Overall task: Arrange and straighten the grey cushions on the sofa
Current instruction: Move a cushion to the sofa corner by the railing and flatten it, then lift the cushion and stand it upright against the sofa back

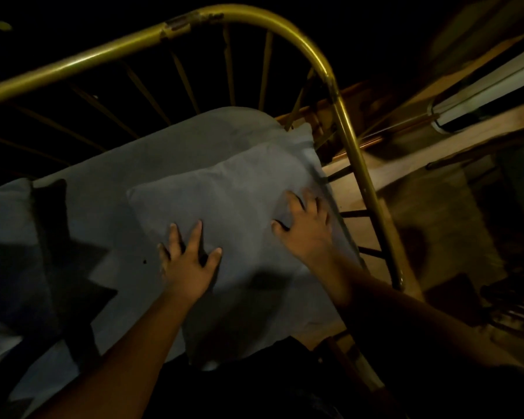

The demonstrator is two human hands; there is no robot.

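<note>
Two spread hands flat on a grey cushion at the sofa's right end.

At far left another grey cushion (3, 225) lies half in shadow on the grey seat pad (103, 189). The left hand (188, 261) rests with fingers spread on the near-left part of the square grey cushion (233, 201); the right hand (306, 225), also spread, presses by its right edge. Behind and to the right curves the sofa's brass-coloured metal frame (324, 65), with a wooden floor (421, 182) beyond.
</note>
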